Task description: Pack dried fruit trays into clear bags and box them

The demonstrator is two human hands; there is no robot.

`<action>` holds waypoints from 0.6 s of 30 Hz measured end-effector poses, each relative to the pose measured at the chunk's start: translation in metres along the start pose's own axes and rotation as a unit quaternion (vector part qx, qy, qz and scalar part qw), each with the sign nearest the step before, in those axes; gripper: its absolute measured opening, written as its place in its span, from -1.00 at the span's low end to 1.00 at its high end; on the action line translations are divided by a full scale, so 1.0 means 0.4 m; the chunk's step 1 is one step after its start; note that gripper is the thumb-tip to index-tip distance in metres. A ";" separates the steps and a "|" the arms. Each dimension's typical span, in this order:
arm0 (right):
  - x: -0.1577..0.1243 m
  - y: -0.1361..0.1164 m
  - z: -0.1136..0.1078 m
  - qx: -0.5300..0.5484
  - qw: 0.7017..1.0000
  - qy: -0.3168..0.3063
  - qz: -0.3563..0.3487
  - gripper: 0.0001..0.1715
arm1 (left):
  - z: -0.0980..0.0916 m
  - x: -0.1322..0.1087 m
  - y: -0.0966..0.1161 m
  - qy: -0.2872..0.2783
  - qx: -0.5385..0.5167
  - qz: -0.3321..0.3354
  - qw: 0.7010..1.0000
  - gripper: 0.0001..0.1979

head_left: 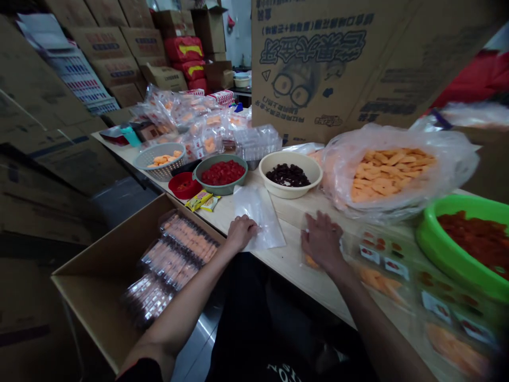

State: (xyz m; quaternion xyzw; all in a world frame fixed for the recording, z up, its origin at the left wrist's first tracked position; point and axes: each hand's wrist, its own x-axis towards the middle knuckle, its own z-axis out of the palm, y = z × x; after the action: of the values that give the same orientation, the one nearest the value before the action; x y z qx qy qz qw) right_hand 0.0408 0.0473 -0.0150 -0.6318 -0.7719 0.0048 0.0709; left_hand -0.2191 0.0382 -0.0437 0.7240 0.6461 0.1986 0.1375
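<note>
My left hand (241, 232) rests at the edge of a clear plastic bag (259, 217) lying flat on the light wooden table (286, 260). Whether its fingers grip the bag, I cannot tell. My right hand (321, 241) lies spread over a small clear packet of orange pieces (312, 261), mostly covering it. To the right of that hand are several sealed printed packets (384, 265) holding orange and red pieces, overlapping on the table.
An open cardboard box (99, 265) holding several sealed trays stands left of the table. Bowls of red and dark pieces, a basket, a large bag of orange pieces and a green tub line the table. Stacked cartons stand behind and beside it.
</note>
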 end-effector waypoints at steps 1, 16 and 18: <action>-0.001 -0.038 -0.013 0.028 0.999 0.002 -0.045 -0.38 | 0.005 0.001 0.004 0.000 0.000 -0.001 1.000 -0.80; 0.038 -0.240 0.012 0.008 0.994 -0.020 -0.109 -0.71 | -0.015 -0.099 0.081 0.028 0.083 0.009 0.996 -0.51; 0.023 -0.239 -0.005 0.000 0.995 -0.014 -0.101 -0.72 | -0.002 -0.093 0.084 0.062 0.070 -0.009 0.996 -0.57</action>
State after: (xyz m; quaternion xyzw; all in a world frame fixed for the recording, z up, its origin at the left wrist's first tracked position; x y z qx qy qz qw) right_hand -0.0539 0.0367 -0.0029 -0.5509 -0.8324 0.0061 0.0602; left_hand -0.1932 -0.0029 -0.0319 0.7122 0.6724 0.1959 0.0482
